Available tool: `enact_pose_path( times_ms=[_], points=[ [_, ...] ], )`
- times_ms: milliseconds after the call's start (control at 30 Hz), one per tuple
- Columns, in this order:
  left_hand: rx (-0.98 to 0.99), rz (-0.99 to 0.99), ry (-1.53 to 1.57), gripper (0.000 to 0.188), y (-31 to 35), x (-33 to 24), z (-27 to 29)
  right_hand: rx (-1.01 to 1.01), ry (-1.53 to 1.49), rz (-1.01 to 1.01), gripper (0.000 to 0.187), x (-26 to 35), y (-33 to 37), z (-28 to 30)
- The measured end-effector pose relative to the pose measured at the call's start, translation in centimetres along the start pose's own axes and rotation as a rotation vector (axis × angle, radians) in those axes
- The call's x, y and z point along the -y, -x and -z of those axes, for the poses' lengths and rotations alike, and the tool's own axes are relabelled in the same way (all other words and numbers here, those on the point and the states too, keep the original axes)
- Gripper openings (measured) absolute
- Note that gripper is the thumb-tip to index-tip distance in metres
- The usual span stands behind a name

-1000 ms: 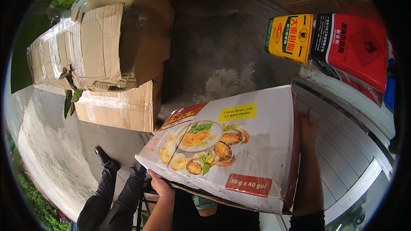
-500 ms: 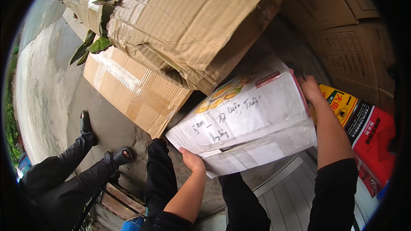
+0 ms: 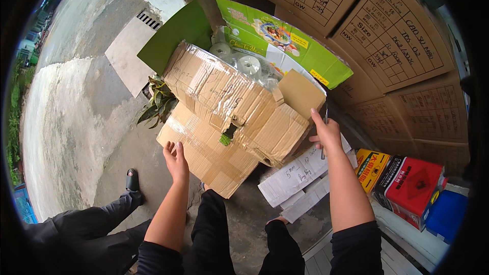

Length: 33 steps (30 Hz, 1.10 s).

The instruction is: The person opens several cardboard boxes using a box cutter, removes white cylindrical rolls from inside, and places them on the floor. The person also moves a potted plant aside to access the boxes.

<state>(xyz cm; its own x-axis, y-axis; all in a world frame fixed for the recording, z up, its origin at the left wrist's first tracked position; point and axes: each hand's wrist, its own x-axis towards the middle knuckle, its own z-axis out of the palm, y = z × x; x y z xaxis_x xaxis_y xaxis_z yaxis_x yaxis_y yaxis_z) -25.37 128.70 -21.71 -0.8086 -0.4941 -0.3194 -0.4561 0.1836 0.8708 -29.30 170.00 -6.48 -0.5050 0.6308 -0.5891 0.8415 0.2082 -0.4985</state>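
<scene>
Head view: white box [image 3: 300, 178] lying on floor [image 3: 76, 122], ahead, low, between both hands, long axis running lower-left to upper-right, partly tucked under taped carton [image 3: 234, 117]. Right hand [image 3: 326, 135] nearer, just above box's far end, fingers loosely spread, gripping nothing (contact with carton corner unclear). Left hand [image 3: 177, 160] open, empty, just beside lower carton [image 3: 209, 155]. Hands well apart.

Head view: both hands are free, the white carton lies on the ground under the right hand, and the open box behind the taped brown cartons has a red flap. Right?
Not quite. In the head view the flap is green, not red. Both hands, left hand and right hand, are free, and the white carton lies below the right.
</scene>
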Motion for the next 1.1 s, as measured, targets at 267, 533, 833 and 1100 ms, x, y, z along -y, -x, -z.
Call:
enact_pose_path(
  times_ms=[267, 533, 833, 1100],
  points=[
    [0.57, -0.325, -0.036, 0.054, -25.3, -18.2, -3.8, 0.078, 0.045, -0.243, 0.065, -0.6, -2.2, -5.2],
    [0.393, -0.681, -0.445, 0.029, -18.7, -17.1, -5.2, -0.203, 0.215, 0.034, 0.046, -7.1, -2.2, -4.2],
    [0.181, -0.299, -0.372, 0.026, -3.7, -11.2, 14.3, -0.025, 0.363, 0.375, 0.028, -7.7, 10.3, 2.3],
    [0.281, -0.276, -0.435, 0.012, 15.4, -12.4, 18.4, 0.279, 0.641, 0.24, 0.033, -16.9, 23.7, 13.5]
  ],
)
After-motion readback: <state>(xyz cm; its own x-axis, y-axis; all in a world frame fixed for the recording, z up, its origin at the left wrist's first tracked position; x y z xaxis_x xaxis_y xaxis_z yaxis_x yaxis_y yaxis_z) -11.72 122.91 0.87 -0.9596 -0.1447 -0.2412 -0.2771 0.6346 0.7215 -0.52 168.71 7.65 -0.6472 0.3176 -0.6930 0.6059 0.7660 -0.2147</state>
